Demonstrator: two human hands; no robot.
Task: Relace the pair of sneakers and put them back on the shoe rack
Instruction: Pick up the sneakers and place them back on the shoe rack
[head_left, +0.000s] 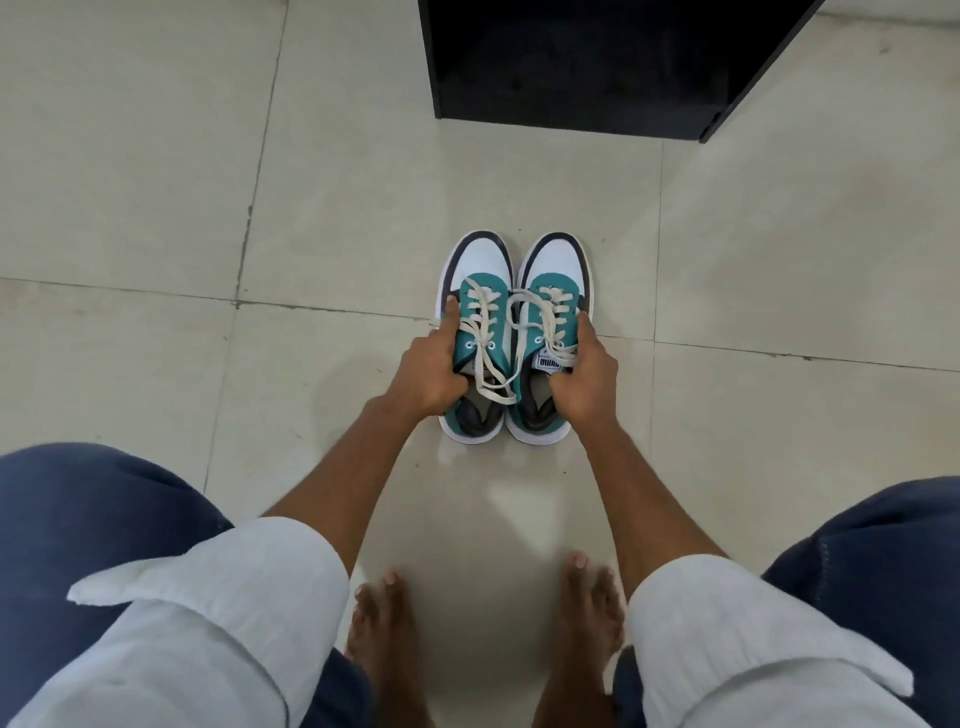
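Bare feet (384, 623) stand on the tiled floor (156, 208). Left hand (431, 374) grips the left sneaker (480, 291), right hand (587, 379) grips the right sneaker (553, 280); both shoes sit side by side, touching.

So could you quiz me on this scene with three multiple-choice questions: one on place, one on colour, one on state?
1. Where do the sneakers stand?
A. on the floor
B. inside the cabinet
C. on a chair

2. What colour are the laces?
A. black
B. off-white
C. red

3. What are the hands doing?
A. hanging free
B. each gripping one sneaker
C. both on one sneaker

Answers:
1 A, they sit on the floor tiles, short of the black cabinet.
2 B, pale cream laces over teal.
3 B, the left hand grips the left sneaker, the right hand the right.
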